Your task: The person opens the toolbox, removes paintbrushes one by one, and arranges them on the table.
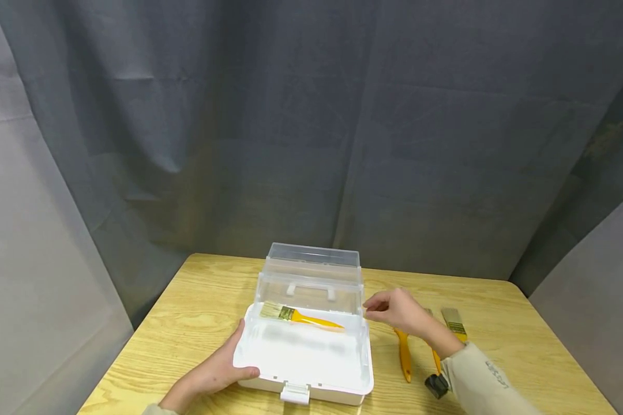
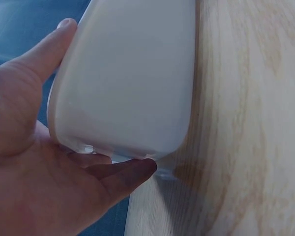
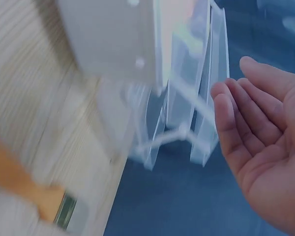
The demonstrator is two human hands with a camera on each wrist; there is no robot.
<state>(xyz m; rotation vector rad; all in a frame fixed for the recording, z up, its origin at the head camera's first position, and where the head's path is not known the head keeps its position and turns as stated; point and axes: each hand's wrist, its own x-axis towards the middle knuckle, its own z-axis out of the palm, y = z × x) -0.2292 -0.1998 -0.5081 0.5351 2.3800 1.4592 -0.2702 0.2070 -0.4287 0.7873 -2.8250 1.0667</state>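
A white storage box [image 1: 311, 357] with a clear lid and trays [image 1: 311, 276] folded back stands open on the table. One paintbrush [image 1: 316, 320], with pale bristles and a yellow handle, lies inside toward the back. My left hand [image 1: 220, 363] grips the box's left side, the thumb at the front corner and the fingers around the wall, as the left wrist view also shows. Just right of the raised trays, my right hand [image 1: 397, 310] hovers with loosely bent fingers. Nothing is between those fingers in the right wrist view, where the palm [image 3: 275, 167] faces the trays.
Right of the box lie a yellow-handled brush [image 1: 405, 357], a second brush [image 1: 453, 321] and another handle [image 1: 436, 361], partly behind my right forearm. A small black object [image 1: 436, 385] sits by the sleeve. Dark curtain [image 1: 311, 144] hangs behind the wooden table [image 1: 187, 323].
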